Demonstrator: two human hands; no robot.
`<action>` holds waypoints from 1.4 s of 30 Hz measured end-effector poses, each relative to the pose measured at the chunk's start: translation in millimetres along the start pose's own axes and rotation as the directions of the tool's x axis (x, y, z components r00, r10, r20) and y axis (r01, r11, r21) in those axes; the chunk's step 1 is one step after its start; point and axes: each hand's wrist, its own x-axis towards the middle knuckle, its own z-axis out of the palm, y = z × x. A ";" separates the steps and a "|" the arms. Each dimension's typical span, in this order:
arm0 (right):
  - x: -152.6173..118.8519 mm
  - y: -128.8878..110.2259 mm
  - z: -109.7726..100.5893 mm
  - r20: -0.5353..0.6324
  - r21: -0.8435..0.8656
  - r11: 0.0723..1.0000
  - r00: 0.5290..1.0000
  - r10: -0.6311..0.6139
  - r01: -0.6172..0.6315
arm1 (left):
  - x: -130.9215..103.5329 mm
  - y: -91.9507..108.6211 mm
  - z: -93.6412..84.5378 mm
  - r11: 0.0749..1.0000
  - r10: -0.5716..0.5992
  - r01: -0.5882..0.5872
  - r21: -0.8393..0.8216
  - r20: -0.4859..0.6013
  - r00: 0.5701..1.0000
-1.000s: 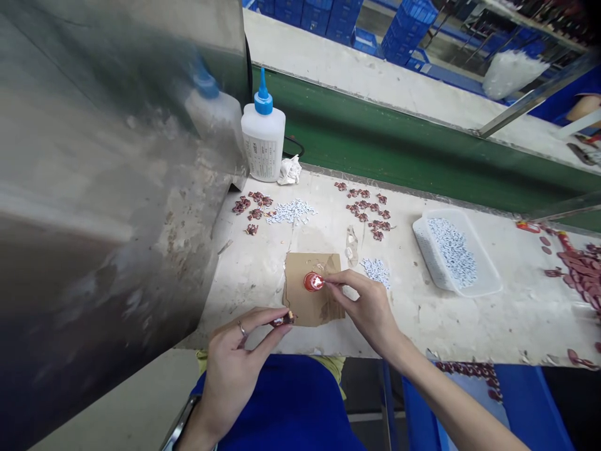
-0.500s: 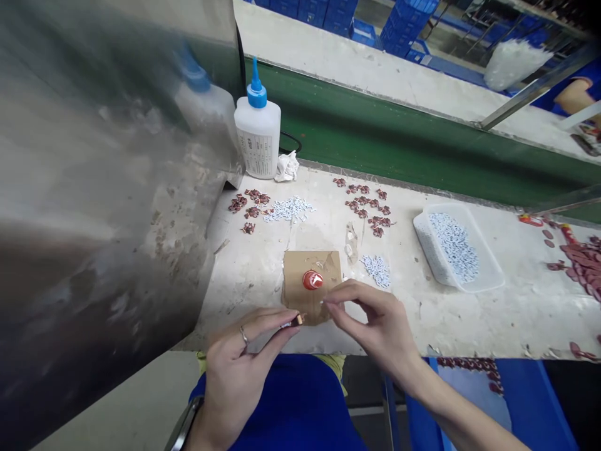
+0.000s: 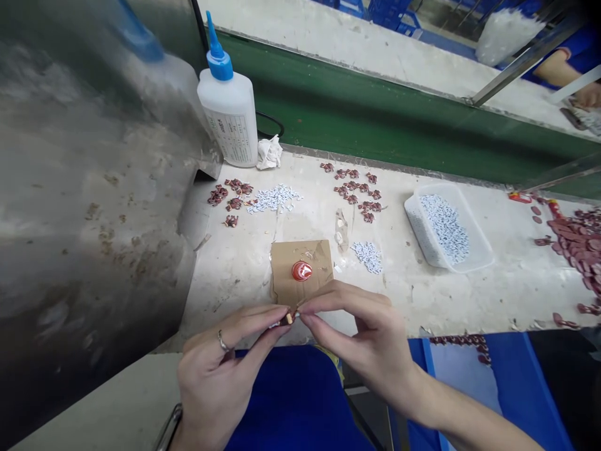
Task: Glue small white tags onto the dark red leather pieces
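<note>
My left hand (image 3: 225, 360) pinches a small brown figure (image 3: 287, 319) with a tan part between thumb and forefinger, just above the bench's front edge. Opposite it, my right hand (image 3: 370, 332) is closed in a fingertip pinch on a tiny white piece (image 3: 297, 314), which is at the figure or touching it; the exact contact is too small to make out. Behind both hands lies a cardboard piece (image 3: 282, 254) bearing a small round red-and-white object (image 3: 302, 270). To its right is a small pile of pale blue-white pieces (image 3: 368, 257).
A white bottle (image 3: 230, 119) with blue nozzle stands back left near crumpled tissue (image 3: 269, 153) and a metal panel (image 3: 107, 188). Brown figures (image 3: 352, 186) and more pale pieces (image 3: 275, 198) lie behind the cardboard. Rightward are a plastic tub (image 3: 481, 257) and reddish-brown parts (image 3: 575, 247).
My right hand has moved left and brought the white piece up to the brown figure in my left hand. The view has shifted, so bench items appear further left and higher.
</note>
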 end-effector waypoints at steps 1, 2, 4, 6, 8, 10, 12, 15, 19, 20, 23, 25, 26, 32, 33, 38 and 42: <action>0.1 0.0 0.1 -0.001 -0.004 1.000 1.000 -0.001 0.001 | 0.2 0.4 0.0 1.000 0.004 -0.004 0.001 -0.001 1.000; 0.1 0.0 0.1 0.003 -0.010 1.000 1.000 -0.002 0.003 | 0.5 0.7 0.0 1.000 0.005 -0.005 0.000 0.001 1.000; -0.1 0.1 0.2 0.012 -0.034 0.999 1.000 -0.017 0.017 | 1.1 0.8 -0.4 1.000 0.011 -0.011 0.001 0.008 1.000; -0.7 -0.3 0.0 0.031 -0.079 0.996 0.998 -0.048 0.051 | 1.8 1.1 -0.8 1.000 0.013 -0.013 0.007 0.008 1.000; -1.7 -1.7 -0.7 0.060 -0.162 0.979 0.991 -0.119 0.127 | 2.6 2.2 -1.0 1.000 0.024 -0.024 0.018 -0.011 1.000; -2.4 -4.4 -2.2 0.105 -0.273 0.929 0.968 -0.228 0.249 | 3.1 4.3 -0.7 0.999 0.031 -0.030 0.013 -0.034 0.999; -2.3 -8.0 -4.9 0.162 -0.354 0.865 0.934 -0.319 0.356 | 3.4 6.6 -0.2 1.000 0.022 -0.022 0.007 -0.048 0.999; 0.2 -14.0 -11.2 0.219 -0.377 0.838 0.917 -0.333 0.394 | 3.4 8.9 -0.2 1.000 0.022 -0.022 0.004 -0.037 0.999; 4.6 -19.7 -19.9 0.267 -0.375 0.858 0.927 -0.262 0.351 | 4.3 10.3 -1.9 0.998 0.058 -0.058 -0.002 0.059 0.997; 5.1 -20.4 -21.2 0.273 -0.375 0.860 0.928 -0.254 0.345 | 4.8 10.7 -2.4 0.998 0.070 -0.070 -0.004 0.081 0.994; 4.5 -20.5 -22.8 0.265 -0.378 0.859 0.929 -0.258 0.346 | 6.2 12.2 -2.5 0.993 0.120 -0.120 -0.007 0.105 0.987; 2.9 -20.1 -22.7 0.260 -0.389 0.854 0.930 -0.259 0.346 | 7.2 12.9 -1.7 0.992 0.125 -0.125 0.001 0.094 0.988; 2.1 -20.0 -22.7 0.259 -0.394 0.851 0.931 -0.259 0.347 | 8.0 13.2 -1.1 0.992 0.122 -0.123 0.004 0.091 0.988; -0.3 -22.9 -28.8 0.160 -0.397 0.884 0.967 -0.197 0.246 | 17.3 17.6 -0.6 0.995 0.087 -0.084 -0.044 0.070 0.994; -0.1 -22.8 -29.7 0.116 -0.383 0.902 0.979 -0.169 0.201 | 18.7 18.9 -1.3 0.995 0.084 -0.081 -0.052 0.064 0.994; 2.5 -18.9 -24.0 0.115 -0.151 0.988 0.993 0.005 0.013 | 18.3 20.5 -2.7 0.999 -0.004 0.006 -0.042 0.058 0.998; 6.9 -18.5 -11.3 0.171 -0.026 0.999 0.984 0.044 -0.041 | 7.5 10.7 -2.3 1.000 -0.003 0.004 -0.025 0.044 0.999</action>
